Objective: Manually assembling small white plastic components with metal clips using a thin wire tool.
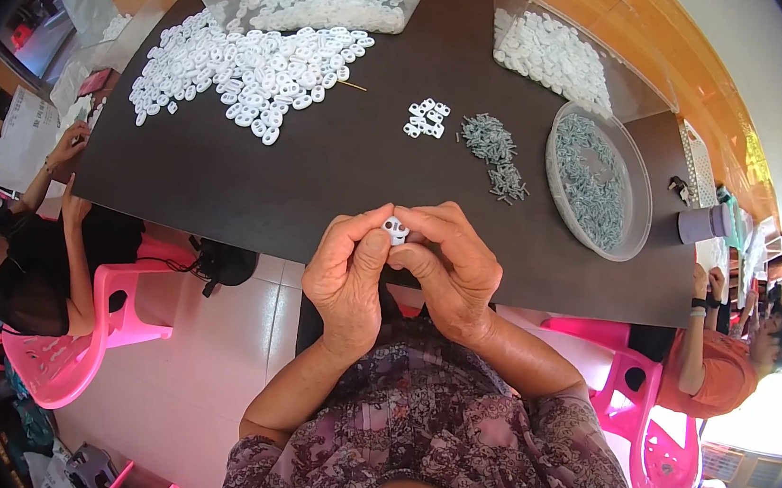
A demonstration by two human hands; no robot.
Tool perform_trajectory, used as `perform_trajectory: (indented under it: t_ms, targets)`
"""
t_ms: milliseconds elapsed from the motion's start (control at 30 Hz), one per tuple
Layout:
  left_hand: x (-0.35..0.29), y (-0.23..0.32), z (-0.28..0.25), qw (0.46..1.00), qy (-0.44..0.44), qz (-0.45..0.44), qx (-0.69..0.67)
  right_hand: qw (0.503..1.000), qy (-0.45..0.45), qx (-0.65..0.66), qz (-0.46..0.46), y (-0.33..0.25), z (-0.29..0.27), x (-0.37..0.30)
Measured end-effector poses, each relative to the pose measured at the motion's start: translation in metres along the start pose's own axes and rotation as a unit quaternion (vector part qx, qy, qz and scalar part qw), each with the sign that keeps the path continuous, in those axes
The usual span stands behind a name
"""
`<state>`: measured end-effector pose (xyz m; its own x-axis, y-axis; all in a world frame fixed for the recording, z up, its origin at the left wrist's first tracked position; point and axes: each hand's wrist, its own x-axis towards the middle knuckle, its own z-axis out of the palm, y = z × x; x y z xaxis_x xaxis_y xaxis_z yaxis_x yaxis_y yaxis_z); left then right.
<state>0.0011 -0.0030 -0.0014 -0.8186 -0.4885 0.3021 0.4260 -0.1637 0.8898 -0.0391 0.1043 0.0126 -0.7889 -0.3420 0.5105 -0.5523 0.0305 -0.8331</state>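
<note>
Between the fingertips of both hands, just past the table's near edge, is a small white plastic piece (396, 230) with dark round holes. My left hand (347, 273) pinches it from the left, thumb and forefinger closed on it. From the other side my right hand (452, 268) grips it as well, fingers curled. Beyond them on the dark table (361, 169) lies a little cluster of white pieces (427, 119). Beside that cluster are two small heaps of thin grey parts, possibly springs or pins (489, 142). Fingers hide part of the held piece.
A wide pile of white oval pieces (271, 74) spreads at far left, near a thin brass-coloured stick (354, 86). Clear bins (415, 18) of white parts stand behind. At right are a round clear tub (645, 190) and a grey-purple cylinder (701, 224). People sit on both sides.
</note>
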Motion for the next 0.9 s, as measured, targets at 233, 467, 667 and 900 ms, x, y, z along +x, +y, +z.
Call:
perform_trajectory:
  t_ms: [233,467,667,900]
  targets:
    - [0.003,0.0056,-0.005,0.999,-0.026,-0.024,-0.038,0.998,-0.007,0.053,0.036,-0.0026,0.0006,-0.0016]
    - [0.0038,0.0073,-0.0095,0.999,-0.046,-0.024,-0.005,0.998,-0.021,0.054,0.041,-0.0046,-0.0015,0.0006]
    - [0.0033,0.0003,-0.009,0.999,-0.031,0.018,0.023,0.999,-0.019,0.02,0.024,-0.0036,0.0003,0.0004]
    - [0.0019,-0.0002,-0.0058,1.0,-0.02,0.013,-0.001,1.0,0.014,-0.013,0.005,-0.0043,0.0037,0.0002]
